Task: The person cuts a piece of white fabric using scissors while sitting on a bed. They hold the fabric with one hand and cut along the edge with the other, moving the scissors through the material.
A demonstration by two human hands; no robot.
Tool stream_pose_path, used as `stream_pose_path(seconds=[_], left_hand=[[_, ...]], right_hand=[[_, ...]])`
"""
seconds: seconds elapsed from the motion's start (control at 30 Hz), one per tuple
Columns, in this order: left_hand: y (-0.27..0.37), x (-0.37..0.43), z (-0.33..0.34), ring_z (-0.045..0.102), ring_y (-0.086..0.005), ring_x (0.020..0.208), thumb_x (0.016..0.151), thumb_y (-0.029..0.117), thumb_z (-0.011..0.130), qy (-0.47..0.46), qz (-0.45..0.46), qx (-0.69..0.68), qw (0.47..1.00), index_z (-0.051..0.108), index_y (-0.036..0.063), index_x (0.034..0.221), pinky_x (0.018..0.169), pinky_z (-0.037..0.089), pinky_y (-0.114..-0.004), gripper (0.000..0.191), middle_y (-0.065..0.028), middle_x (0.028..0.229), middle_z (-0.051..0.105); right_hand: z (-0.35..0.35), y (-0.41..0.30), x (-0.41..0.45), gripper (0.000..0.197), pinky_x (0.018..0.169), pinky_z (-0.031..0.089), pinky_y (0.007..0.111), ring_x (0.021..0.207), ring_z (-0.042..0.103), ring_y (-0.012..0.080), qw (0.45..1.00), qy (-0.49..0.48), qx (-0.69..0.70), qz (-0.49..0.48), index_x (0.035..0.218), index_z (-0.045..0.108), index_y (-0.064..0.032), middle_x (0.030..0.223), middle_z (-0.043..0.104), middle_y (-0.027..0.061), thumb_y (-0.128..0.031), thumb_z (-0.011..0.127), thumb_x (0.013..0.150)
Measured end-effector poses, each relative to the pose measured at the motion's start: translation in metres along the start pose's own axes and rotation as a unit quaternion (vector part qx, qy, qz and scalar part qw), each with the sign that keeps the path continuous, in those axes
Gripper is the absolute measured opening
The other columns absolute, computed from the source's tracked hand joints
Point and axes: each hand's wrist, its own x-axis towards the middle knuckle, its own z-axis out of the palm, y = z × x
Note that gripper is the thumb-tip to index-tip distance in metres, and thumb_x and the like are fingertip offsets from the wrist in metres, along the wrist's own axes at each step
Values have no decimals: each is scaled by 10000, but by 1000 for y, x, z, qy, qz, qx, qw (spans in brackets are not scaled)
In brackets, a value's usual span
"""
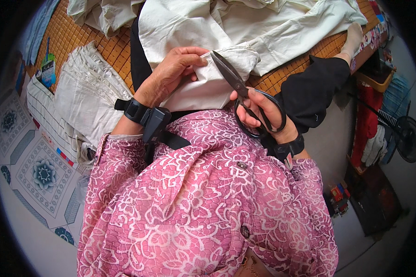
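Note:
My left hand point(177, 69) pinches the edge of a white cloth point(215, 91) between thumb and fingers. The cloth spreads over my lap and on across the mat in front of me. In my right hand point(260, 109) is a pair of black-handled scissors point(230, 74), with my fingers through the loops. Their blades look closed, or nearly so, and point up and to the left. The blade tips lie over the cloth, just right of my left fingertips. Whether they touch the fabric I cannot tell.
A stack of off-white cloth pieces with frayed edges point(86, 76) lies left on the woven brown mat point(114, 52). Beside it are a striped cloth point(52, 110) and a green-and-blue packet point(48, 69). My leg in black trousers point(312, 90) stretches out right. A black fan point(407, 138) stands far right.

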Motion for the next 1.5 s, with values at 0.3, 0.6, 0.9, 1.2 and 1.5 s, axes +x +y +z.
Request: stream_pose_path(seconds=[0.3, 0.6, 0.9, 1.2, 1.5], left_hand=[[-6, 2, 5, 433, -19, 507, 804, 89, 646, -28, 4, 7, 1000, 620, 34, 975, 525, 438, -179, 182, 59, 660, 539], [-12, 7, -5, 566, -70, 689, 815, 101, 639, -78, 32, -31, 996, 586, 57, 938, 628, 477, -212, 141, 15, 815, 596], [-10, 7, -9, 574, -76, 668, 815, 79, 638, -82, 34, -55, 994, 582, 52, 907, 612, 494, -214, 111, -1, 818, 604], [-11, 9, -15, 595, -87, 622, 818, 74, 637, -82, 36, -69, 994, 588, 38, 907, 584, 511, -207, 108, -14, 800, 616], [-9, 10, -14, 563, -59, 613, 836, 106, 630, -76, 29, -50, 995, 590, 45, 908, 562, 489, -194, 102, 16, 759, 588]], right_hand=[[0, -10, -2, 430, 431, 352, 176, 472, 448, 62, 995, -1, 69, -78, 1131, 463, -5, 690, 578, 66, -387, 413, 939], [3, -7, -20, 424, 449, 361, 164, 505, 459, 53, 999, 22, -41, -10, 1096, 496, 16, 698, 582, 63, -365, 452, 917], [8, -8, -12, 406, 446, 355, 157, 503, 457, 48, 999, 22, -43, 3, 1089, 498, 19, 705, 584, 54, -346, 452, 917], [7, -6, -5, 425, 430, 327, 152, 450, 420, 45, 998, 5, -62, 4, 1152, 461, 7, 731, 594, 90, -359, 364, 960], [12, -4, 4, 402, 420, 326, 163, 482, 432, 40, 999, 24, -33, -9, 1094, 492, 5, 693, 578, 50, -356, 438, 924]])
